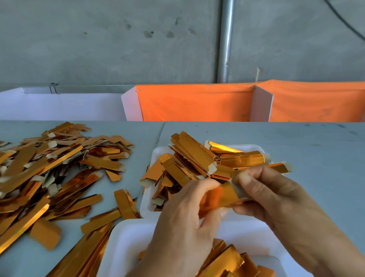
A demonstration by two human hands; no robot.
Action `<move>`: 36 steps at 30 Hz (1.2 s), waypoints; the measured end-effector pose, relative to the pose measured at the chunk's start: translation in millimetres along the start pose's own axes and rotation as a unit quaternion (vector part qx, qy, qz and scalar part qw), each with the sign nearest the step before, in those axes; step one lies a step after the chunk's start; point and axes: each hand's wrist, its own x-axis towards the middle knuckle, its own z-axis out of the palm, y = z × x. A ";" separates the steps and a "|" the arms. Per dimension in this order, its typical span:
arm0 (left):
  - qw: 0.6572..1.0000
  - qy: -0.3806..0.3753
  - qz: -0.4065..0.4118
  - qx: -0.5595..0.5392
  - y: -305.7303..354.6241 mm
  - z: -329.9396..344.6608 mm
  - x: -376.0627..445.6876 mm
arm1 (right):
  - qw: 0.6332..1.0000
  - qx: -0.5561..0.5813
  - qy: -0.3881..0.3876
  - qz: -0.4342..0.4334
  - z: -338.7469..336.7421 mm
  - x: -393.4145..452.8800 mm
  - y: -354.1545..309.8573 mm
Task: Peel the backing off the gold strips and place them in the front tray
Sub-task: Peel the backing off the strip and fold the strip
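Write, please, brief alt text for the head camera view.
Two hands, left and right, hold one gold strip between them above two white trays of gold strips, while a loose pile lies on the grey table.

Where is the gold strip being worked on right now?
In the head view, the gold strip is right of centre, pinched between the left hand and right hand, above two white trays.

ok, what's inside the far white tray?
The far white tray holds a heap of gold strips, some with pale tab ends showing. Its floor is mostly covered, and both hands hide its near right part.
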 end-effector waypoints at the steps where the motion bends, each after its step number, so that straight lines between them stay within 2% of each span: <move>1: 1.000 -0.017 -0.004 -0.012 -0.3 -1.7 -0.2 | 1.000 0.008 -0.003 0.001 -2.0 0.1 -0.4; 6: 0.995 -0.058 -0.019 -0.083 -1.9 -5.7 -0.4 | 0.999 0.006 -0.035 0.012 -7.7 1.0 0.3; 9: 0.991 -0.066 -0.019 -0.115 -2.8 -9.0 -0.2 | 0.998 0.043 -0.051 0.017 -9.7 1.8 1.2; 17: 0.986 -0.097 0.011 -0.135 -3.1 -16.0 0.4 | 0.989 0.085 -0.095 0.080 -15.7 1.4 -2.7; 20: 0.983 -0.107 0.012 -0.149 -3.2 -17.9 0.2 | 0.993 0.043 -0.095 0.057 -14.8 -1.4 -6.7; 23: 0.982 -0.112 0.009 -0.152 -5.6 -17.6 0.1 | 0.996 -0.073 -0.057 -0.019 -9.4 -1.5 -8.1; 25: 0.982 -0.112 0.008 -0.150 -6.9 -17.0 0.5 | 0.993 -0.101 -0.035 -0.045 -6.3 -1.3 -5.8; 28: 0.979 -0.108 0.006 -0.171 -7.9 -17.3 1.2 | 0.998 -0.031 -0.049 -0.032 -4.9 -1.2 -2.4; 31: 0.977 -0.104 0.008 -0.184 -9.0 -17.9 1.6 | 0.993 0.054 -0.102 -0.020 -10.9 -1.3 -3.0; 34: 0.976 -0.093 0.015 -0.194 -11.4 -19.2 1.9 | 0.987 0.054 -0.154 -0.009 -15.6 -0.8 -3.2; 36: 0.977 -0.092 0.017 -0.192 -11.6 -19.5 1.8 | 0.988 0.042 -0.151 -0.013 -15.6 -0.9 -3.9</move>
